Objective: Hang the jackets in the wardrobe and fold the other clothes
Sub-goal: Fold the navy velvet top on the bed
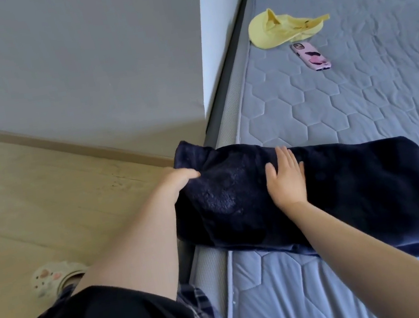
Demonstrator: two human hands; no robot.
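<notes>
Folding's looking partway done: the dark navy fleece garment point(306, 198) is lying mid-frame in a long strip on the mattress point(358, 92). Left hand point(178, 178) is gripping its end, right hand point(286, 176) is pressing flat. No jackets or wardrobe showing.

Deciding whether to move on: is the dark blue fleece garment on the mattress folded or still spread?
Folded: the dark blue garment lies as a compact layered rectangle, with stacked edges showing at its near corner.

no legible text, label, brand, number or sign appears in the head view. the pink phone case point(311, 56) on the mattress point(361, 111) carries a printed picture only; no lettering on it can be read.
</notes>
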